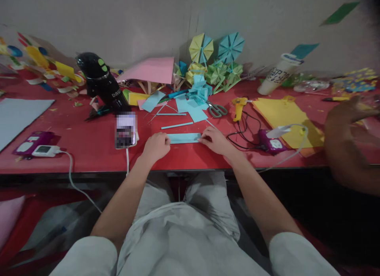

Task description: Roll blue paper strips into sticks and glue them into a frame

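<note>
A folded strip of light blue paper (184, 138) lies flat on the red table (178, 159) near its front edge. My left hand (158, 145) grips the strip's left end with curled fingers. At the right end, my right hand (214, 140) pinches the paper between thumb and fingers. Just beyond the strip rest two thin blue paper sticks, one of them (177, 126) slanting slightly. Blue paper pieces (196, 111) and scissors (217, 110) lie farther back.
A phone (126, 130) and a black bottle (103, 84) stand left. On the right are a yellow glue gun (239, 107), a purple socket (271, 142) with cables, yellow paper (285, 119), a cup (276, 75) and another person's arm (341, 145). Paper flowers (230, 46) stand at the back.
</note>
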Motion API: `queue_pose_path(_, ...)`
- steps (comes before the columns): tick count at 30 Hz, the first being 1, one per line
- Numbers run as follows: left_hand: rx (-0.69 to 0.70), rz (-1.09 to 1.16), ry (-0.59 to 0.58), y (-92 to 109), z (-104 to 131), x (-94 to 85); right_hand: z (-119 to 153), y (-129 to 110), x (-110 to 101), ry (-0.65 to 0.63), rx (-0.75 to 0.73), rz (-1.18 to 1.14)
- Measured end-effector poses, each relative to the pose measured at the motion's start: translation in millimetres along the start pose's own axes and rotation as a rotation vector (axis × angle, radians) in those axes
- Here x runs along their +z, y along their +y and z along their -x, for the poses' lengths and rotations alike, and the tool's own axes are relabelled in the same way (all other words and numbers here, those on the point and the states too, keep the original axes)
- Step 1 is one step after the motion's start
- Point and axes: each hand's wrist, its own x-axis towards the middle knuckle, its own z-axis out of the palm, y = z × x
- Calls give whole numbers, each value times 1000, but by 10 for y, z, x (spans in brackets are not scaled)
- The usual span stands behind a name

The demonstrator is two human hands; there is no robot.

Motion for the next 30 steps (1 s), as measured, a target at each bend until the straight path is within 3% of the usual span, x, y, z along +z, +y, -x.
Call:
queue_pose_path(13,-60,-1,-40,-14,-5,-25,5,17,-19,-15,19,-51)
queue_pose_path(30,-133,-98,-149,143,-28,-164,-99,-2,-82,-139,78,63)
